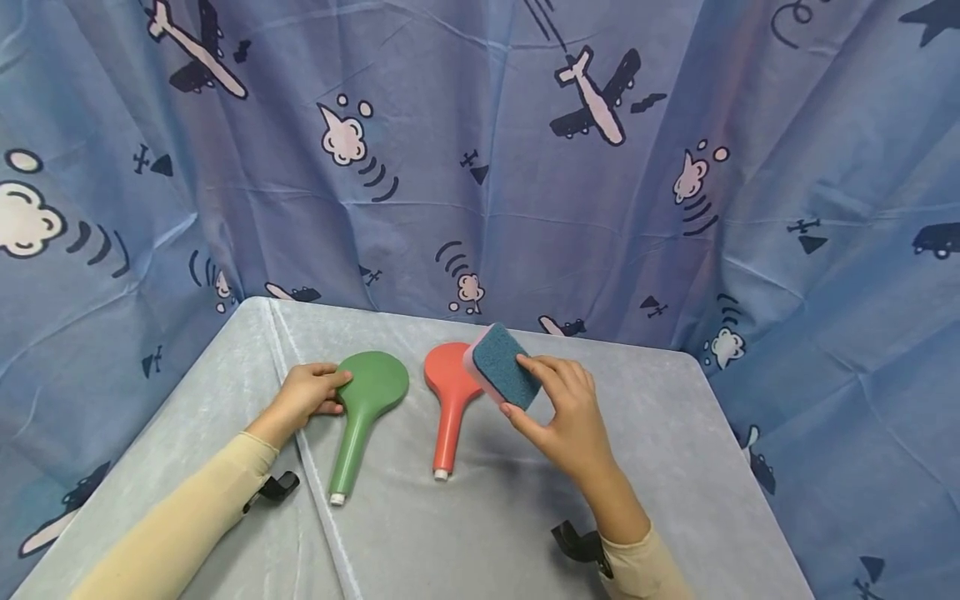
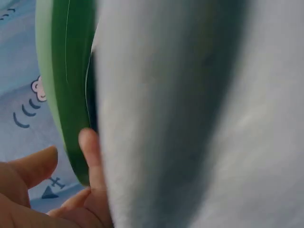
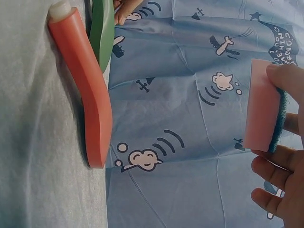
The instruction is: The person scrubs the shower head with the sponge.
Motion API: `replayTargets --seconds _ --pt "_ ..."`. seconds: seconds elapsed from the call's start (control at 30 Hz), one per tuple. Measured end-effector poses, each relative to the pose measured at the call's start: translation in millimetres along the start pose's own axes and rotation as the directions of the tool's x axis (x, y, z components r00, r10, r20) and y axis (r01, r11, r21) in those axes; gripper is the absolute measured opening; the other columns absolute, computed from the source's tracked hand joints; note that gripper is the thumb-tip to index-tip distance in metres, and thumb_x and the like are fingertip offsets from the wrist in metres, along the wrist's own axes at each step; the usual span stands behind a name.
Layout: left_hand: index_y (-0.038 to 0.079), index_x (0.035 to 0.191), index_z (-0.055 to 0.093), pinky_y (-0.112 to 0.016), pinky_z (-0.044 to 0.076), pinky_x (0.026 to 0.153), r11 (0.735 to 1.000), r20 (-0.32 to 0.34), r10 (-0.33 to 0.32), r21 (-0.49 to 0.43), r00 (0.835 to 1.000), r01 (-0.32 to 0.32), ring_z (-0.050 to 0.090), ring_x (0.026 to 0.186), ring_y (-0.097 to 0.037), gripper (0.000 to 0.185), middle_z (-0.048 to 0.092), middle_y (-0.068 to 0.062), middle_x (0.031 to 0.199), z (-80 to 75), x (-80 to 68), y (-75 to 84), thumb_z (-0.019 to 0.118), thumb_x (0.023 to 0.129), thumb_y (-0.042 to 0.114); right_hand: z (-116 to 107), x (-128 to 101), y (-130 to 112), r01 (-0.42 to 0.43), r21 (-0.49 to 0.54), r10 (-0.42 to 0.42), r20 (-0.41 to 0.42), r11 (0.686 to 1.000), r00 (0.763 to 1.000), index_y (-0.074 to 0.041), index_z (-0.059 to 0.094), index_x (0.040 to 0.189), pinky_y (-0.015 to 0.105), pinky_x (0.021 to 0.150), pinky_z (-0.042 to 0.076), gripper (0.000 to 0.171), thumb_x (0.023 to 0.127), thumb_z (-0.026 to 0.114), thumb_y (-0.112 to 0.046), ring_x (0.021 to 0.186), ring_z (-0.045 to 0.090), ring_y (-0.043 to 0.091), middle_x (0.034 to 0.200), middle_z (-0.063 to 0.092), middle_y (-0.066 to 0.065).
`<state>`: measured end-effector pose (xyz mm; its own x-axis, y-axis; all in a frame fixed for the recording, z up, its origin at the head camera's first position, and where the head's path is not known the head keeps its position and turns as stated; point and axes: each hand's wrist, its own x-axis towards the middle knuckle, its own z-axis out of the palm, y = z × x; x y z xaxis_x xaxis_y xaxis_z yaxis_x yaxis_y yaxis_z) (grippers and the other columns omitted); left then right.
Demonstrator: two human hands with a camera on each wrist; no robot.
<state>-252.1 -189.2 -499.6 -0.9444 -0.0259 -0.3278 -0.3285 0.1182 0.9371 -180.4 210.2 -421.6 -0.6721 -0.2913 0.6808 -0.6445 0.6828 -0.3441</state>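
- The right hand [image 1: 566, 417] pinches a rectangular pink sponge with a rough blue-green scouring face [image 1: 506, 367] between thumb and bent fingers, with the sponge just beyond the fingertips, on the hand's left.
- The sponge hangs in the air, tilted, its scouring face toward the head camera; the right wrist view shows its pink foam side and the sponge well apart from the red paddle.
- The left hand [image 1: 303, 396] grips the left rim of a smooth green paddle with a round head and a straight handle [image 1: 367, 392], its digits on either side of the edge; the left wrist view is partly blurred, so how firmly it grips is hard to tell.
- The green paddle is just right of the left hand, its white-tipped handle pointing toward the person.
- A smooth red paddle with a round head and a white-tipped handle [image 1: 450, 396] lies between the green paddle and the right hand, touched by neither hand; in the head view the sponge covers part of its head.
- Beneath is a light grey cloth-covered table [image 1: 465, 542], and behind it a blue curtain printed with aeroplanes and clouds [image 1: 450, 208].
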Motion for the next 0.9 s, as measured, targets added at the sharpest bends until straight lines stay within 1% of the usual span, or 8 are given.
replayTargets --seconds 0.1,0.17,0.33,0.43,0.53,0.67,0.77,0.9 --pt "-0.009 0.157 0.025 -0.029 0.063 0.077 0.999 -0.003 -0.012 -0.042 1.000 0.012 0.066 0.094 -0.017 0.071 0.053 -0.029 0.135 -0.5 -4.8 -3.8 0.063 0.103 0.018 0 0 0 -0.002 -0.004 0.002 0.004 1.000 1.000 -0.017 0.065 0.137 0.051 0.100 0.039 0.063 0.080 0.085 -0.035 0.113 0.054 0.028 0.126 0.064 0.008" --pt "-0.007 0.159 0.020 -0.030 0.062 0.083 0.997 0.002 -0.020 -0.076 1.000 0.020 0.063 0.112 -0.029 0.073 0.043 -0.034 0.146 -0.4 -8.9 -4.5 0.061 0.104 0.017 0 0 1 -0.004 -0.006 0.004 0.006 1.000 1.000 -0.017 0.064 0.137 0.051 0.100 0.039 0.063 0.081 0.085 -0.036 0.113 0.054 0.028 0.126 0.064 0.008" --pt "-0.006 0.160 0.016 -0.041 0.054 0.104 0.998 0.024 0.008 -0.062 1.000 -0.006 0.042 0.141 -0.046 0.074 0.025 -0.037 0.159 4.0 -23.7 1.6 0.059 0.104 0.015 -1 1 1 -0.006 -0.005 0.006 0.001 1.000 1.000 -0.016 0.064 0.137 0.051 0.100 0.039 0.064 0.080 0.085 -0.035 0.113 0.054 0.028 0.126 0.064 0.008" --pt "-0.004 0.160 0.020 -0.052 0.044 0.114 0.995 -0.020 0.077 0.064 0.997 -0.076 0.035 0.145 -0.049 0.074 0.020 -0.033 0.163 11.7 -34.0 7.7 0.063 0.102 0.016 -2 1 1 0.002 -0.004 -0.002 -0.001 1.000 1.000 -0.016 0.065 0.137 0.051 0.100 0.039 0.063 0.080 0.085 -0.035 0.112 0.054 0.028 0.126 0.064 0.008" --pt "-0.001 0.159 0.024 -0.059 0.037 0.116 0.971 -0.080 0.157 0.193 0.984 -0.139 0.031 0.147 -0.049 0.077 0.022 -0.028 0.164 22.5 -43.4 12.9 0.067 0.098 0.017 -2 0 2 0.013 -0.004 -0.013 -0.001 1.000 1.000 -0.016 0.065 0.136 0.050 0.100 0.039 0.063 0.080 0.086 -0.035 0.112 0.054 0.028 0.125 0.064 0.008" --pt "0.002 0.158 0.029 -0.060 0.034 0.117 0.943 -0.124 0.231 0.272 0.965 -0.191 0.033 0.146 -0.046 0.077 0.028 -0.026 0.162 39.2 -53.2 17.6 0.071 0.096 0.019 -1 0 4 0.017 -0.004 -0.017 0.000 1.000 1.000 -0.016 0.065 0.137 0.050 0.101 0.039 0.063 0.080 0.085 -0.035 0.114 0.054 0.028 0.126 0.064 0.008" --pt "0.003 0.156 0.033 -0.060 0.035 0.116 0.917 -0.114 0.280 0.327 0.953 -0.230 0.038 0.143 -0.045 0.076 0.033 -0.027 0.158 52.2 -58.6 20.2 0.073 0.094 0.020 -1 0 5 0.017 -0.003 -0.017 0.001 1.000 1.000 -0.017 0.065 0.137 0.050 0.102 0.039 0.063 0.080 0.085 -0.035 0.114 0.054 0.028 0.126 0.064 0.008" --pt "0.001 0.153 0.038 -0.058 0.044 0.110 0.896 -0.044 0.321 0.338 0.946 -0.288 0.048 0.137 -0.045 0.073 0.040 -0.026 0.155 70.2 -64.6 24.5 0.075 0.093 0.021 -1 1 6 0.017 -0.003 -0.017 0.000 1.000 1.000 -0.016 0.064 0.137 0.051 0.102 0.038 0.064 0.080 0.085 -0.035 0.114 0.054 0.029 0.126 0.064 0.009"
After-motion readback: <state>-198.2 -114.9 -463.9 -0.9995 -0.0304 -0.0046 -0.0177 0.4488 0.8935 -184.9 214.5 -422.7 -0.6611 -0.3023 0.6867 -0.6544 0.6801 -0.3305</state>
